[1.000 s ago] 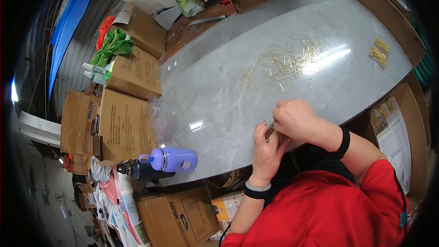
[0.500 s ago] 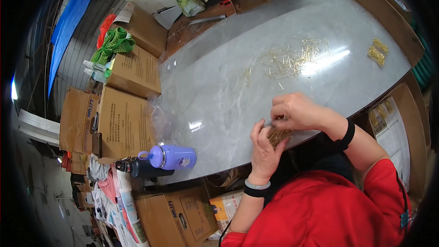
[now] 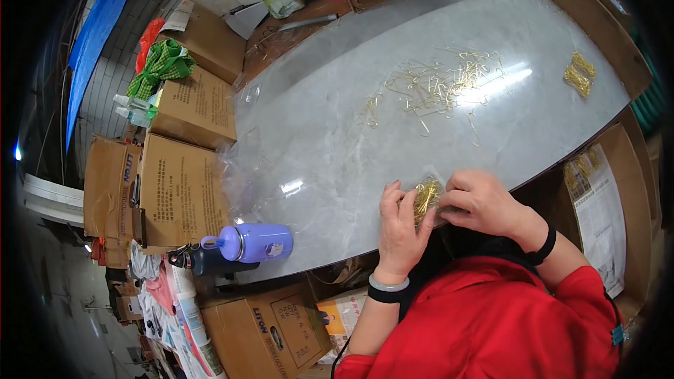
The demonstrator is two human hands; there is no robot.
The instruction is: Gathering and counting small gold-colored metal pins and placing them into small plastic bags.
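grey marble table | loose gold hooks | gold bundle | purple bottle

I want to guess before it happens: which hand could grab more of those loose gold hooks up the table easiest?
Probably the right hand. It sits nearer the loose gold hooks, while the left hand cups the bundle of hooks from below.

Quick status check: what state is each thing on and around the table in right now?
Left hand: closed on the gold bundle.
Right hand: pinching the same bundle.
Bundle of gold clips: held between both hands at the table edge.
Loose gold clips: scattered on the table.
Small gold pile: apart, untouched.
Purple bottle: lying on its side, capped.
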